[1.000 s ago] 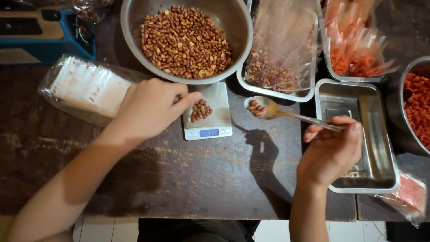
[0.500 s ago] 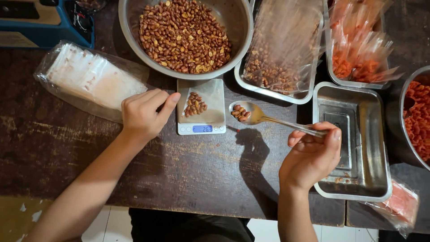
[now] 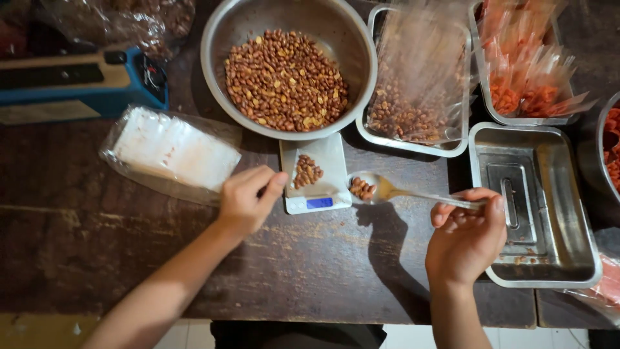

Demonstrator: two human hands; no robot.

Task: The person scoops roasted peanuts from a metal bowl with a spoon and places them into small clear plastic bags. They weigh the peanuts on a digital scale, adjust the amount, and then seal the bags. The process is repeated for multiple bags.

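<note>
Two forearms reach up from six o'clock over the dark table [image 3: 116, 258]. At twelve sits the peanut bowl [image 3: 219, 52]; below it, the small scale [image 3: 316, 194] bears peanuts. Left hand [image 3: 248, 200] curls loosely at the scale's nine o'clock edge; right hand [image 3: 466, 236] pinches a spoon [image 3: 387, 189] carrying peanuts.

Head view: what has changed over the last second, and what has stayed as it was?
The left hand slid off the scale to its left edge, uncovering the peanut pile. The right hand keeps holding the spoon, its bowl of peanuts now nearer the scale. The big bowl and trays stayed put.
</note>
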